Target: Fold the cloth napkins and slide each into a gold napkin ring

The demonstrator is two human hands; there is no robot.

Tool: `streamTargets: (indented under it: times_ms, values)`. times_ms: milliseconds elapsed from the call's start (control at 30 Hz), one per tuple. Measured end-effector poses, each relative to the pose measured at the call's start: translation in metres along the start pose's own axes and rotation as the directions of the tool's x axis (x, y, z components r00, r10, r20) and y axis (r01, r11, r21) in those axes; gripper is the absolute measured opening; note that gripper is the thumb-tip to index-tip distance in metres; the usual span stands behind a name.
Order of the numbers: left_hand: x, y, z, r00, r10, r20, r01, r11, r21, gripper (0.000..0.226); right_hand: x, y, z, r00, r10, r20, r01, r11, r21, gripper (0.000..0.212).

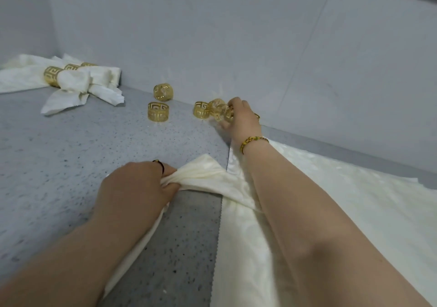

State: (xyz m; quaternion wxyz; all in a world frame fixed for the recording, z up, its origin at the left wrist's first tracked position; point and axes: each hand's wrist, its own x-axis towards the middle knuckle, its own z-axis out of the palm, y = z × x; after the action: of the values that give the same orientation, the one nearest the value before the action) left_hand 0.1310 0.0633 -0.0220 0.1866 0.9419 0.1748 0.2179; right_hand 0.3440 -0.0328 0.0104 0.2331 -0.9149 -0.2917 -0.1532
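Head view.
- Left hand (137, 183): fingers curled, gripping gathered cream napkin (208, 176) on grey speckled tabletop (71, 153), front centre.
- Right hand (241, 117): at far edge by wall (212, 35), fingers closed round gold ring (218, 109); ring blurred.
- Three loose rings (158, 111) stand just left of it.
- Ringed napkins (71, 80) piled far left.
- Flat napkins (331, 188) lie under right forearm.

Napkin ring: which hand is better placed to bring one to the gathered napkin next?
Right. The right hand has its fingers round a gold ring, though the ring is blurred. The left hand grips the gathered napkin and would have to let go of it.
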Motion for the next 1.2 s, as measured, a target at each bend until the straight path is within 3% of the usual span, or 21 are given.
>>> streamTargets:
  times_ms: [133,267,433,567,667,733,800,900,967,1067,1200]
  values:
    - [-0.004,0.001,0.002,0.998,0.056,0.022,-0.057,0.997,0.053,0.03,-0.053,0.0,-0.05,0.976,0.174,-0.134,-0.107,0.91,0.4,0.04]
    - [-0.006,0.012,-0.002,0.994,0.095,0.053,-0.098,0.994,0.048,0.028,-0.14,0.013,-0.1,0.952,0.307,-0.013,-0.253,0.808,0.533,0.027]
    - [-0.024,0.035,-0.006,0.984,0.163,0.071,-0.161,0.987,-0.024,0.025,-0.232,0.04,-0.138,0.872,0.466,0.15,-0.49,0.831,0.264,0.026]
    - [-0.033,0.043,-0.01,0.984,0.137,0.116,-0.132,0.99,-0.044,0.022,-0.241,0.047,-0.147,0.829,0.528,0.184,-0.55,0.828,0.106,0.03]
    - [-0.04,0.047,-0.012,0.984,0.134,0.12,-0.13,0.99,-0.048,0.021,-0.234,0.043,-0.153,0.791,0.531,0.303,-0.544,0.838,-0.049,0.044]
    - [-0.042,0.049,-0.013,0.983,0.139,0.118,-0.135,0.99,-0.044,0.021,-0.227,0.04,-0.154,0.749,0.556,0.362,-0.548,0.826,-0.133,0.068]
    - [-0.043,0.051,-0.014,0.984,0.126,0.125,-0.121,0.992,-0.042,0.02,-0.221,0.035,-0.153,0.763,0.538,0.358,-0.483,0.843,-0.235,0.085]
    - [-0.043,0.051,-0.015,0.985,0.105,0.136,-0.101,0.994,-0.039,0.019,-0.215,0.031,-0.148,0.83,0.426,0.36,-0.343,0.899,-0.272,0.068]
    - [-0.043,0.052,-0.016,0.985,0.098,0.139,-0.091,0.994,-0.057,0.017,-0.215,0.034,-0.144,0.853,0.396,0.34,-0.36,0.918,-0.166,0.051]
    - [-0.042,0.051,-0.017,0.989,0.061,0.138,-0.038,0.987,-0.158,0.02,-0.223,0.038,-0.145,0.876,0.444,0.19,-0.474,0.866,0.158,0.044]
    - [-0.042,0.05,-0.018,0.991,0.001,0.13,0.034,0.963,-0.268,0.018,-0.25,0.035,-0.143,0.826,0.538,0.168,-0.488,0.532,0.692,0.037]
